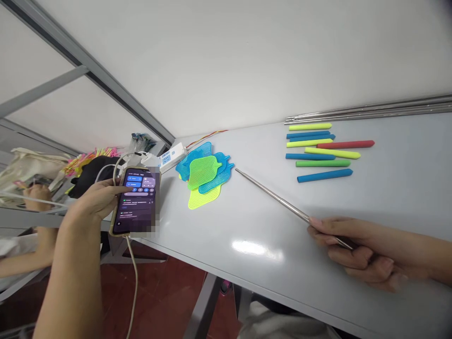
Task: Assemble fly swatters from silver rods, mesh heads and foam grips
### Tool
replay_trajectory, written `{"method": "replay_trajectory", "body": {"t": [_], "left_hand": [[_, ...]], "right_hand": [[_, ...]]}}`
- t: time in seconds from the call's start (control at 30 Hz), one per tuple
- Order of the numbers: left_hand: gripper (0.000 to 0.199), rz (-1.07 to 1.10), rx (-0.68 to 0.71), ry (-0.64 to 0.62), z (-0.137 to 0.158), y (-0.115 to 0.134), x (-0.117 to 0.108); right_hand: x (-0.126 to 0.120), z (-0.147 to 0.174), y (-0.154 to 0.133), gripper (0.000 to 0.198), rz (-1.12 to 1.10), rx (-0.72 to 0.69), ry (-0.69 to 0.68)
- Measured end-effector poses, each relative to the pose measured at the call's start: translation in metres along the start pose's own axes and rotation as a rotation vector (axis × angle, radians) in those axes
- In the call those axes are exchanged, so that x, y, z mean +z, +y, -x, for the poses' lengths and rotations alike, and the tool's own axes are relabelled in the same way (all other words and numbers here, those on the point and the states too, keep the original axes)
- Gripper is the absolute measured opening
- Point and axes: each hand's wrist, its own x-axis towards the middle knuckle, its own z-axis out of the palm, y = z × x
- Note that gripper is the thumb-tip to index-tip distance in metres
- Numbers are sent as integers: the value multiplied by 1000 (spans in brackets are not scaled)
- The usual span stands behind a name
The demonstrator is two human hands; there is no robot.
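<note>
My left hand [94, 200] grips the left side of a smartphone [136, 212], with one finger lying over its lit screen. A white cable hangs from the phone's lower end. My right hand [356, 252] is closed round a thin metal telescopic rod [273, 195], which points up and left over the table. Past the rod's tip lies a pile of blue, green and yellow perforated fly swatter heads [204, 173]. Several coloured tubes with pointed ends, among them a red tube [348, 144] and a blue tube [325, 175], lie beyond my right hand.
Several metal rods [367, 113] lie along the wall at the back right. Behind the phone is a white power strip [173, 157] with cables. A black bag [93, 178] is at the left. Another person's hand [38, 195] shows at the far left. The grey table's front edge [208, 269] runs below.
</note>
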Motion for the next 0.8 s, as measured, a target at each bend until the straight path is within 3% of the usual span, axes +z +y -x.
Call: {"method": "replay_trajectory", "body": {"t": [0.2, 0.8], "left_hand": [[26, 4, 6, 1, 0, -1, 0], [21, 12, 6, 22, -2, -2, -2]], "right_hand": [[-7, -2, 5, 37, -29, -24, -55], [0, 2, 2, 37, -6, -4, -19]]}}
